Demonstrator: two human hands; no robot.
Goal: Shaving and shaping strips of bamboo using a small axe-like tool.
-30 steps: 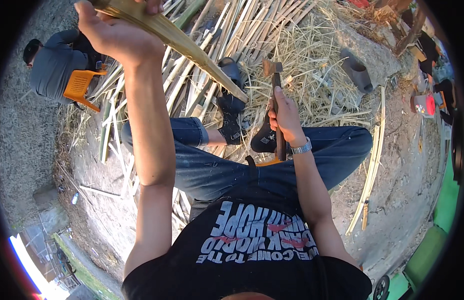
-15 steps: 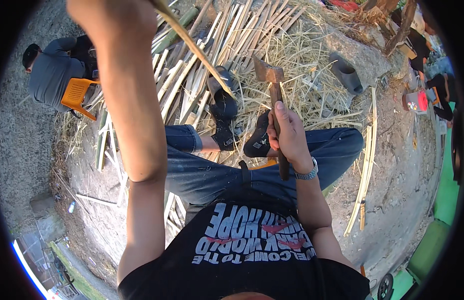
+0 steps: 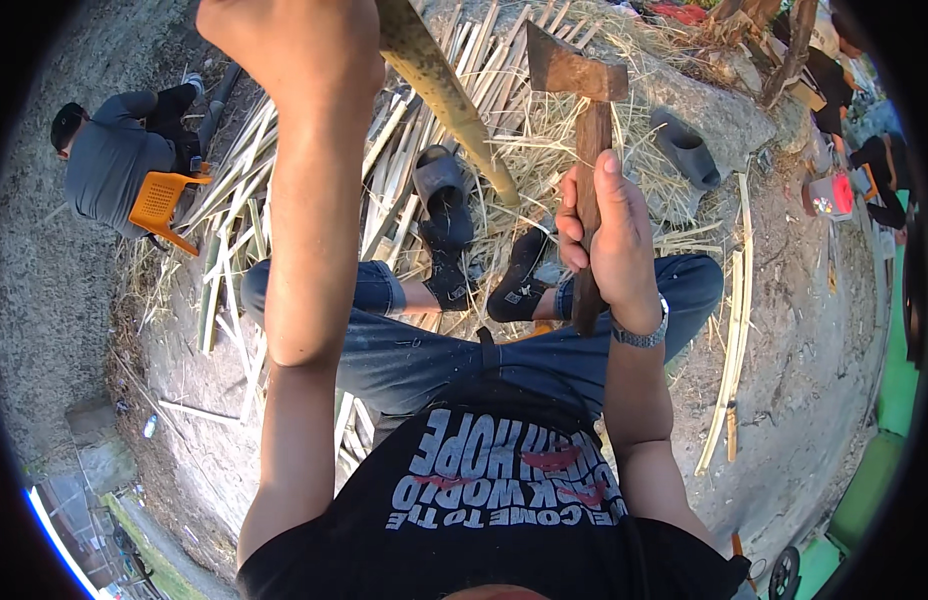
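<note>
My left hand (image 3: 294, 45) is raised at the top edge, its fingers mostly cut off or hidden, and appears closed on a speckled yellow-green piece of bamboo (image 3: 444, 95). The bamboo slants down to the right, its lower end above my feet. Closed round the wooden handle of a hatchet (image 3: 578, 75) is my right hand (image 3: 616, 235), thumb lying up along the handle. The hatchet stands upright, its rusty head at the top, apart from the bamboo.
Split bamboo strips (image 3: 384, 190) and pale shavings (image 3: 634, 170) cover the ground ahead. A grey slipper (image 3: 684, 150) lies at right, another (image 3: 444, 190) near my foot. Long strips (image 3: 736, 330) lie to my right. A person (image 3: 114, 160) sits on an orange chair (image 3: 156, 200) at left.
My left hand has moved right with the bamboo, whose lower end now reaches nearer the hatchet. My right hand has lifted the hatchet up and slightly right, so it looks larger.
</note>
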